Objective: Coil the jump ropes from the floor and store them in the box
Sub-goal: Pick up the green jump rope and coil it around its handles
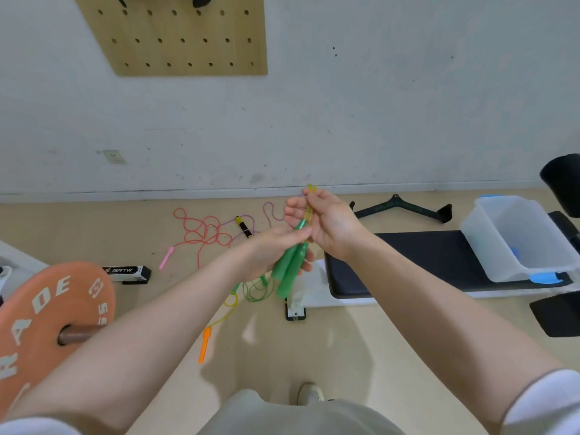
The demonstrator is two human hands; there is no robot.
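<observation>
This looks like a small gym or home workout room. An orange weight plate (47, 324) sits on a barbell sleeve at the near left, and a black padded workout bench (417, 259) lies to the right. A black cable-machine handle (405, 208) rests on the beige floor (282, 350) by the far wall, with several jump ropes (207, 232) strewn beside it. A wooden pegboard (175, 36) hangs on the scuffed white wall (392, 98), and a clear plastic box (518, 237) stands on the bench.
</observation>
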